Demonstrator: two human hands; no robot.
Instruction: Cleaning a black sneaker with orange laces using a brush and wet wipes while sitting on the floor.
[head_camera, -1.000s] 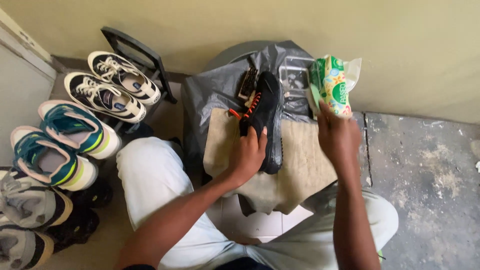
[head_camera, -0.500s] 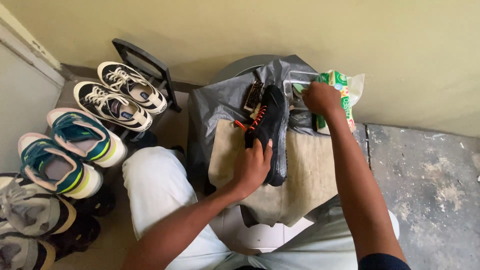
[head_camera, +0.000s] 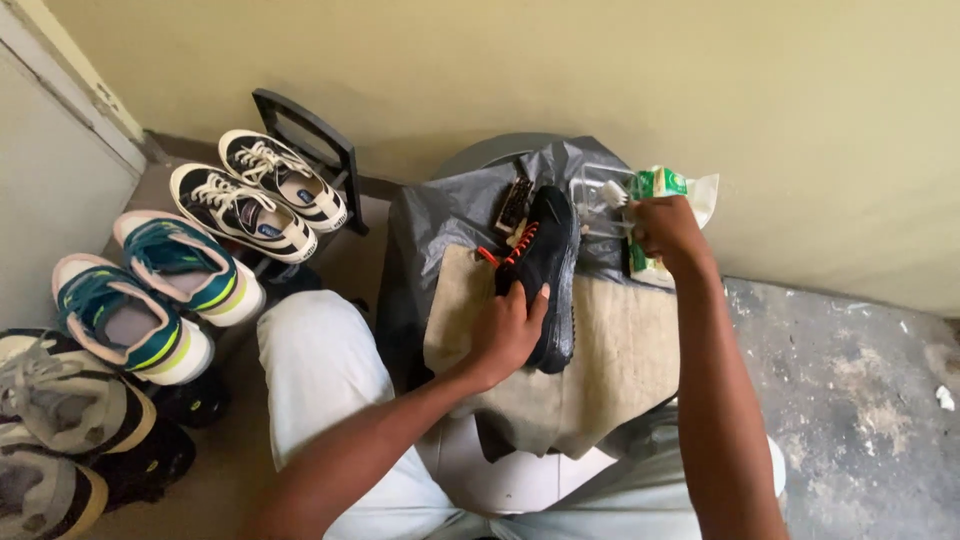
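Shoe-cleaning looks barely begun: the left hand (head_camera: 508, 330) clasps the black shoe (head_camera: 548, 262) flat on the beige cloth (head_camera: 620, 350), while the right hand (head_camera: 668, 230), beyond it, closes around a small white brush (head_camera: 612, 197), no scrubbing yet evident.

Pairs of sneakers (head_camera: 180, 280) line the floor at left beside a black rack (head_camera: 305, 140) against the wall.

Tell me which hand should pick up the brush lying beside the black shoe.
Right, probably. The left hand is pressed on the black shoe, steadying it. The right hand is up by the green-and-white packet, nearer the brush.
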